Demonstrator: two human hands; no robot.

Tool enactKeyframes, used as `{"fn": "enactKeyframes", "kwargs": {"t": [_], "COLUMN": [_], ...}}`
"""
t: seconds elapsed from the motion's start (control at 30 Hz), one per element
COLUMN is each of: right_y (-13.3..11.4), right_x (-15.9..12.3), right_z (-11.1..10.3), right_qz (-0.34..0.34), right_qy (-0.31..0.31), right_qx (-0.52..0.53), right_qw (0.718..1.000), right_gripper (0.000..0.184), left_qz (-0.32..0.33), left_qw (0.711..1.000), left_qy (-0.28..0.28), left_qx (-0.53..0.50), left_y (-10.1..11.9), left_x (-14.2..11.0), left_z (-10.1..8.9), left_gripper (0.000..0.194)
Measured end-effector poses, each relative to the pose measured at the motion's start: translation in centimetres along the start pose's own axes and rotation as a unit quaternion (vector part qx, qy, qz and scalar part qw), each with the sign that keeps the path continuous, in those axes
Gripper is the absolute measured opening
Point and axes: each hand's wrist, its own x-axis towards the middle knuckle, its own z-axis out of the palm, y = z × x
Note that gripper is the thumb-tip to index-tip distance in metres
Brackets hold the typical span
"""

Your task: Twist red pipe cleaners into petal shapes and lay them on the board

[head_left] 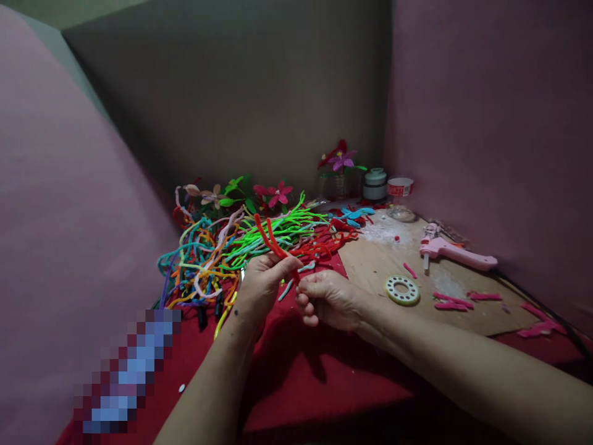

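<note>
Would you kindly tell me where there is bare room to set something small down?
The red cloth between the left forearm and right forearm looks freest. A smaller patch of board lies between the loose red stems and the perforated ring. It is crowded beyond the left hand, with heaped fuzzy stems, and near the glue gun and pink scraps.

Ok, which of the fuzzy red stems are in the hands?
The held red stems show two tips sticking up from the left hand, with the right hand pinching lower down. The other red stems lie beyond the hands, beside the green stems.

Head view, forward and down.
</note>
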Motion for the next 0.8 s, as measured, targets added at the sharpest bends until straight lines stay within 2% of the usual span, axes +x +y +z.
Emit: {"fn": "enactKeyframes", "kwargs": {"t": [0.2,0.3,0.43,0.53,0.67,0.8], "right_y": [-0.4,-0.5,-0.4,-0.3,-0.4,-0.5], "right_x": [-0.1,0.1,0.3,0.4,0.6,0.8], "right_z": [0.1,0.0,-0.3,-0.6,-0.9,-1.1], "right_qz": [-0.036,-0.044,-0.055,-0.066,-0.114,-0.131], "right_qy": [0.0,0.031,0.094,0.097,0.068,0.101], "right_qx": [-0.009,-0.017,-0.078,-0.102,-0.096,-0.098], "right_qw": [0.999,0.998,0.991,0.988,0.986,0.981], "right_gripper": [0.022,0.024,0.025,0.022,0.019,0.02], "left_qz": [-0.018,-0.042,-0.036,-0.034,-0.061,-0.076], "left_qw": [0.999,0.997,0.996,0.993,0.99,0.987], "left_qy": [-0.03,-0.05,-0.005,0.02,-0.011,-0.022], "left_qx": [-0.021,-0.028,-0.075,-0.107,-0.125,-0.138], "left_y": [-0.2,-0.4,-0.5,-0.7,-0.8,-0.9], "left_x": [0.1,0.1,0.3,0.4,0.3,0.3], "left_z": [-0.1,0.0,0.2,0.4,0.7,0.8], "left_gripper": [0.017,0.017,0.016,0.016,0.016,0.017]}}
